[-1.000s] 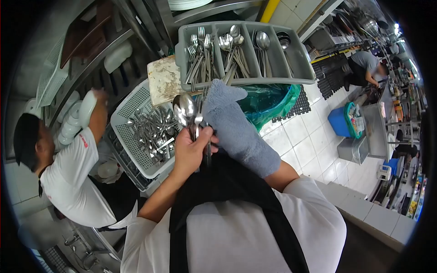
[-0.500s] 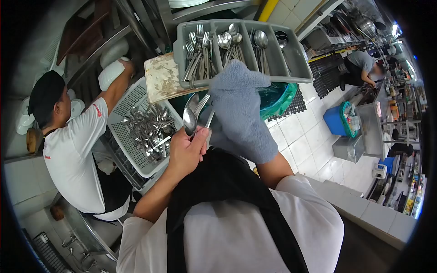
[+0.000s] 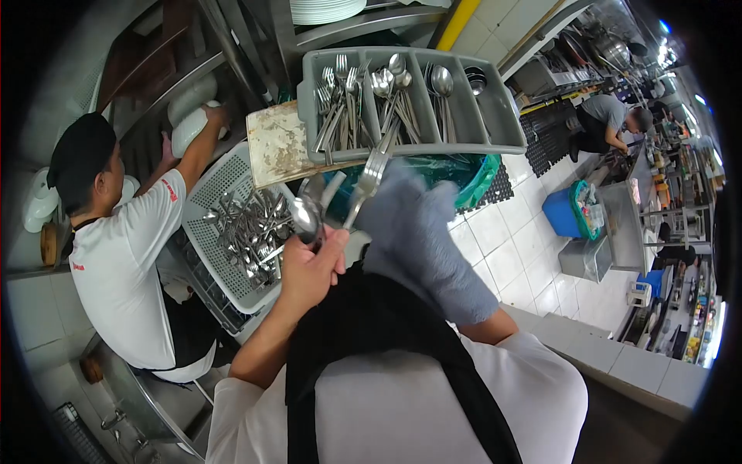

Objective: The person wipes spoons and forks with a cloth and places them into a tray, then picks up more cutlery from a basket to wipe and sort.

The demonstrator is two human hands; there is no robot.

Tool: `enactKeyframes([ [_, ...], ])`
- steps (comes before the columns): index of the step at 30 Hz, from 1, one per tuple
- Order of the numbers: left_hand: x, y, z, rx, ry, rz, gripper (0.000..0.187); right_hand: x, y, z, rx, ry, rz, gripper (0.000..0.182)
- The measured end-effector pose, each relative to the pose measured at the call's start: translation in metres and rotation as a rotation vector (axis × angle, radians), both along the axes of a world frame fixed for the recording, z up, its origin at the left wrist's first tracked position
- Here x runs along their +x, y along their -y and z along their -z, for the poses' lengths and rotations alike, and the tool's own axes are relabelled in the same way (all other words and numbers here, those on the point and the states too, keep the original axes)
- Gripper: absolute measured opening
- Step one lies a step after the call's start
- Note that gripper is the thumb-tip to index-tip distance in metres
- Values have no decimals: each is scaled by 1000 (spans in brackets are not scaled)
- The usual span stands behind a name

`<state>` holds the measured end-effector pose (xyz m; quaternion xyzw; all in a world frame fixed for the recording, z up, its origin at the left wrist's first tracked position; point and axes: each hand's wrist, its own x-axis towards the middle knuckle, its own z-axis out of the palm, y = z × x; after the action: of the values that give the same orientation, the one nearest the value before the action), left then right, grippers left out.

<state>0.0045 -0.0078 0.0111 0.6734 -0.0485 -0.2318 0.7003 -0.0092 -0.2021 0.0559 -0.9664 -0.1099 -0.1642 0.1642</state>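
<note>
My left hand (image 3: 313,259) is closed around cutlery. A spoon (image 3: 306,220) stands up from the fingers, and a fork (image 3: 371,176) slants up to the right, its tines overlapping the lower edge of the cutlery tray in view. More metal pieces behind the spoon are partly hidden. A grey-blue cloth (image 3: 433,247) covers my right hand completely, beside the fork; motion blurs its upper end, and the fingers cannot be seen. Forks, spoons and other cutlery lie sorted in the compartments of the grey tray (image 3: 495,116) ahead.
A pale perforated basket (image 3: 202,182) full of loose cutlery stands left of my hands. The tray rests partly on a worn board (image 3: 277,143); a green-lined bin (image 3: 483,182) sits below. A co-worker (image 3: 131,240) at left handles a white bowl (image 3: 188,133). Another person (image 3: 607,124) bends farther right.
The cloth has moved down and right, away from the spoon. The fork now leans out to the right, with more of it visible. My left hand has shifted slightly down and left.
</note>
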Motion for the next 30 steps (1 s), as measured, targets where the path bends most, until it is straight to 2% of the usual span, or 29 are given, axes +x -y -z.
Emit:
enactKeyframes([
  [3,-10,8,3,30,-10,89,25,2,-7,9,82,109,-152,20],
  [4,-10,10,5,18,-4,131,26,5,-8,5,172,117,-125,21],
  [5,-9,10,6,6,30,145,25,5,-13,-1,405,63,-39,18],
  [6,-9,10,4,10,37,152,25,8,-9,2,408,71,-33,18],
  [8,-12,8,-1,-66,-29,115,23,19,1,13,60,190,1,19],
  [9,-14,4,-1,-72,-34,143,23,20,1,13,63,189,3,19],
  [13,-24,-3,-3,-31,4,176,21,26,-18,16,495,122,162,18],
  [14,-27,-1,-1,-74,31,83,20,25,-21,16,604,100,198,18],
  [15,-27,0,1,-119,63,-11,19,22,-21,-14,206,74,-38,18],
  [16,-25,1,1,-116,62,-19,19,20,-24,-8,209,72,-46,18],
  [18,-17,1,2,-72,98,-76,17,14,-36,7,157,-128,-146,17],
  [19,-16,2,5,-105,89,-127,20,12,-47,8,-80,-74,-145,20],
  [20,-16,-2,12,-104,96,-132,20,9,-49,16,-79,-67,-150,20],
  [22,-14,-9,18,-32,25,-69,24,8,-50,21,210,51,-231,27],
  [23,-14,-11,21,-32,27,-71,24,12,-45,21,58,-29,-196,32],
  [24,-12,-12,19,-107,-57,-80,26,20,-43,10,58,-25,-200,32],
  [26,-13,-14,19,-178,-148,-95,30,39,-38,-5,-108,-398,-134,30],
  [27,-16,-16,20,-251,-182,-99,32,49,-31,-8,-209,-431,-203,25],
  [28,-18,-17,22,-323,-217,-101,35,55,-29,-1,-204,-439,-207,25],
  [29,-18,-20,27,-346,-220,-71,36,57,-29,13,558,-374,-132,23],
  [30,-18,-21,26,-343,-222,-73,36,61,-30,29,1307,-258,-35,32],
])
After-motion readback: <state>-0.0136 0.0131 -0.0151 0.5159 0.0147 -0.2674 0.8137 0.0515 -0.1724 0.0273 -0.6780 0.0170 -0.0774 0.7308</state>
